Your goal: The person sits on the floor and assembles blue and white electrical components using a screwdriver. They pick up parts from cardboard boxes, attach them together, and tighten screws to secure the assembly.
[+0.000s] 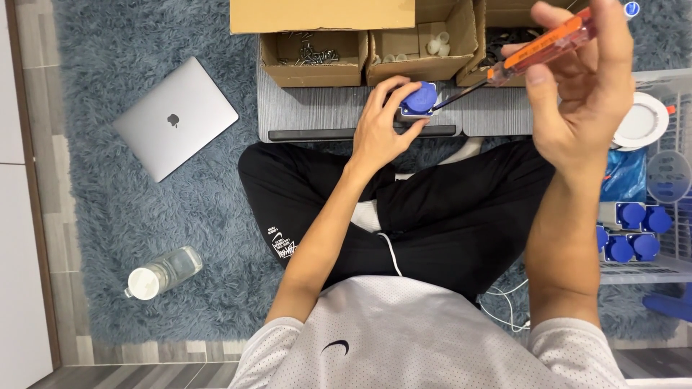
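While the person sits cross-legged in black trousers [447, 216] and a white mesh shirt [425, 338] on a blue-grey shag rug [144, 216], both hands work at a low grey lap desk [324, 112]. Left hand [378, 133] wraps around a blue-capped socket [418, 99] resting on the desk, fingers closed on it. Right hand [584, 86] is raised, gripping an orange-handled screwdriver [533, 49]; its shaft slants down and the tip meets the socket's right edge. Clear plastic bottle [164, 271] lies on the rug at left, closed silver laptop [175, 118] beyond it. At right, a white basket [670, 266] holds more blue sockets [634, 230] and a white round fixture [641, 121]. Farthest, open cardboard boxes [360, 50] hold screws [310, 54] and small white parts [436, 45].
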